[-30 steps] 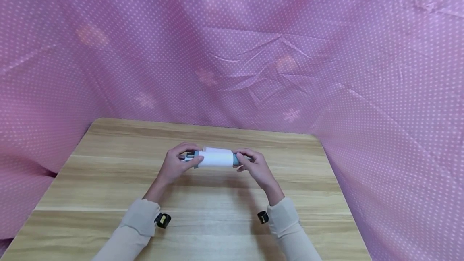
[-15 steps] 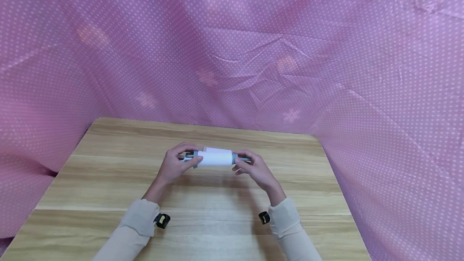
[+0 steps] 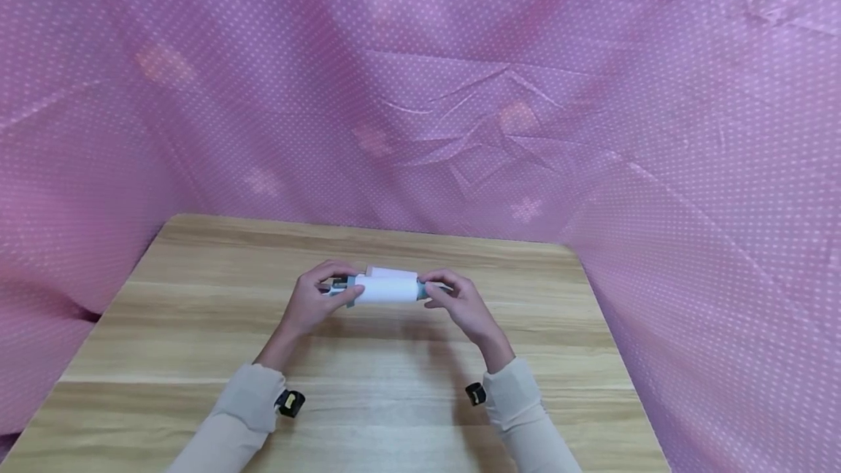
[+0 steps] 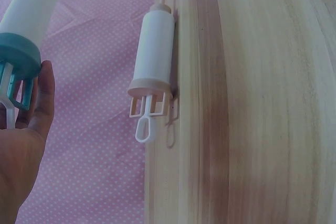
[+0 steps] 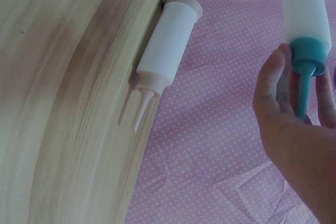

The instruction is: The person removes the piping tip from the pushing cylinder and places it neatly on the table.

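In the head view, a white tube with teal ends is held above the wooden table, its long axis running left to right, handles to the person's left and nozzle end to the right. The left hand grips it at the teal handle-end collar, thumb on the near side; the right hand pinches the teal nozzle-end cap. Behind it shows a second white tube, lying roughly parallel.

In the left wrist view, the held tube slants up rightward from its handles; its nozzle lies out of frame. The beige-ended second tube rests on the table, nozzle upward in frame.

In the right wrist view, the teal nozzle points downward between thumb and fingers, while the second tube's nozzle points down-left.
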Demonstrator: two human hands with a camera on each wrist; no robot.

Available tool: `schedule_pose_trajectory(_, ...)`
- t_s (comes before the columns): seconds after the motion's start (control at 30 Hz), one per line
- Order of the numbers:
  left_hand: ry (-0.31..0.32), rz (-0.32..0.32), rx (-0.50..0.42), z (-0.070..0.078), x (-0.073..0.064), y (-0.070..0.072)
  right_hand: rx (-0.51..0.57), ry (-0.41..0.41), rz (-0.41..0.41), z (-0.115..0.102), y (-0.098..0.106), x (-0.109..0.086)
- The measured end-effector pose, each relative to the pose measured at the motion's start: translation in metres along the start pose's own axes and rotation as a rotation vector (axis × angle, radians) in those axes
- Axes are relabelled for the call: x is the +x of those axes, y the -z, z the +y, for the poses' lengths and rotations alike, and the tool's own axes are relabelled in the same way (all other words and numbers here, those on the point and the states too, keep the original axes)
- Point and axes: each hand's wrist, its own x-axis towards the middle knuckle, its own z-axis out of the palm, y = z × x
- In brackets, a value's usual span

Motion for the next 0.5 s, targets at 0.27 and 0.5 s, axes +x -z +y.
schedule_pose_trajectory(0.27,-0.010,-0.001,0.008,0.0012,-0.0020,-0.0006,0.049,-0.022,0.024,0.0007,-0.0011,-0.0007)
schedule_pose_trajectory(0.5,0.000,0.008,0.001,-0.0011,-0.0044,0.0013,0.022,-0.095,-0.046,0.0037,0.0008,-0.0009)
